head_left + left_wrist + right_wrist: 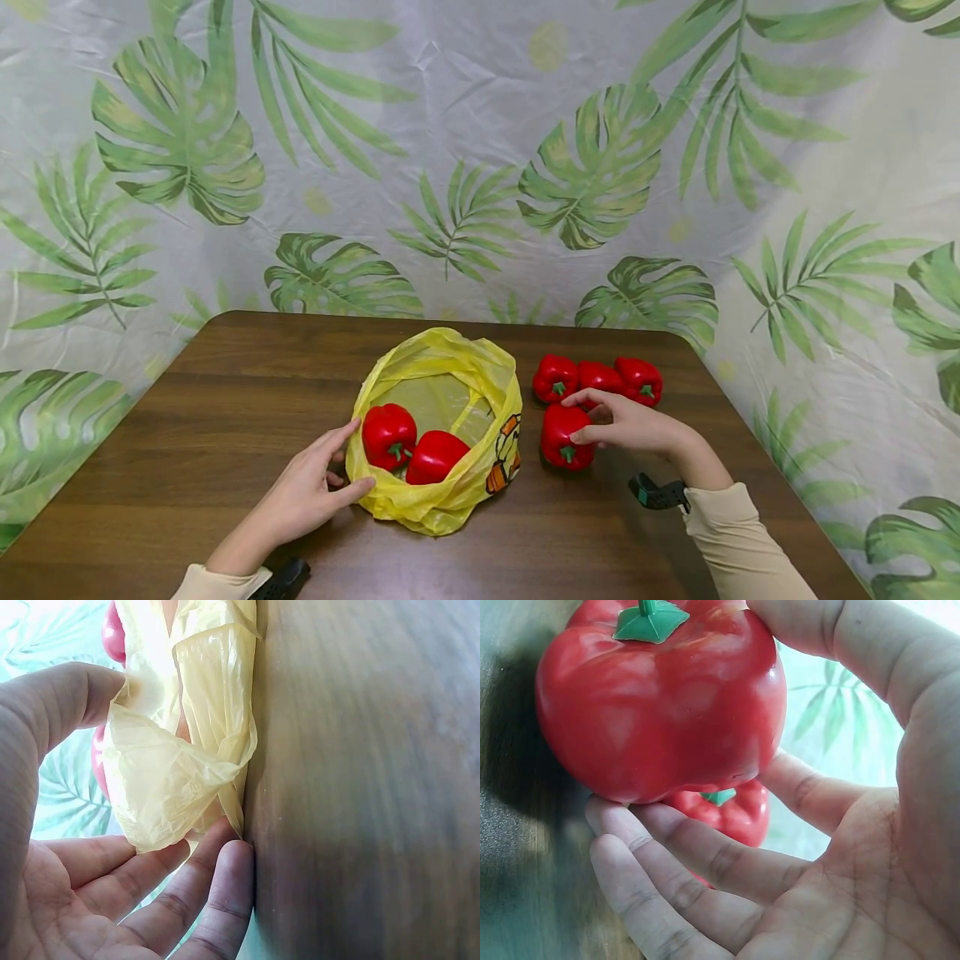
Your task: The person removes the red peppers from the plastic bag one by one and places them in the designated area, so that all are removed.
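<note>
A yellow plastic bag (480, 358) stands with its mouth wide on the brown table. Inside it lie two red bell peppers, one at the left (388, 435) and one nearer the front (437, 457). My left hand (303, 487) touches the bag's left side, thumb and fingers spread apart along the rim. To the right of the bag, my right hand (633, 425) holds another red bell pepper (660, 705) between thumb and fingers. That pepper is at or close to the table surface, its green stem toward me; whether it is lifted I cannot tell.
Behind the held pepper, several more red bell peppers sit in a row: a left one (555, 377), a middle one (600, 377) and a right one (639, 380). The wooden table (247, 400) ends at a leaf-patterned curtain (480, 125).
</note>
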`<state>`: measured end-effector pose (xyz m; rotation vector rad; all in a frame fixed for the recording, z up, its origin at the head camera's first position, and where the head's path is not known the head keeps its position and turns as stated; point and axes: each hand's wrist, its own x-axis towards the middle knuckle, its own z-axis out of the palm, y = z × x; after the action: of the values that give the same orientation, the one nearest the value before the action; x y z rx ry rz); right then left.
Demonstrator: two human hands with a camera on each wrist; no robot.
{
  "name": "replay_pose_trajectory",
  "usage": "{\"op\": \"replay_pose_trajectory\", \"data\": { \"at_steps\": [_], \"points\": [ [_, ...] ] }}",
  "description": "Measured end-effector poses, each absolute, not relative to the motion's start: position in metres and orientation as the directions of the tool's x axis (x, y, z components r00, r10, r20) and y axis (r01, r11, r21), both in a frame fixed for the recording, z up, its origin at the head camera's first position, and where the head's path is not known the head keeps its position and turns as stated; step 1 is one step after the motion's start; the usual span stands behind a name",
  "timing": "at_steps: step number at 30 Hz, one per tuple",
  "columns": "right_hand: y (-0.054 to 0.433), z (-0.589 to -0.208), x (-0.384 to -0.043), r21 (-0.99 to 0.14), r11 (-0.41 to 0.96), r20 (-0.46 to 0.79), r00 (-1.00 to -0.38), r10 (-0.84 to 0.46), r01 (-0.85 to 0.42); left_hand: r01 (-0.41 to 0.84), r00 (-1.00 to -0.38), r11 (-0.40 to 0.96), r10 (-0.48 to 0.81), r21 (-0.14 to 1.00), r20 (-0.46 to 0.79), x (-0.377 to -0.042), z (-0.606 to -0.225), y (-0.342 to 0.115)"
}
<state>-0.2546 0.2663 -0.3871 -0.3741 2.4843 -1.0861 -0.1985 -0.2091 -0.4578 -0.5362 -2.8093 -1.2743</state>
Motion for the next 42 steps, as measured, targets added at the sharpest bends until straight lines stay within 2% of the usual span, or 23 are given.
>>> {"op": "replay_pose_trajectory", "data": {
  "at_steps": [42],
  "points": [
    [0.277,-0.398,-0.260,-0.777,0.628,-0.284,-0.871,-0.402,-0.037,0.310,-0.941,0.609,0.306,0.730,0.145,-0.197,-0.457,-0.209]
  ]
}}
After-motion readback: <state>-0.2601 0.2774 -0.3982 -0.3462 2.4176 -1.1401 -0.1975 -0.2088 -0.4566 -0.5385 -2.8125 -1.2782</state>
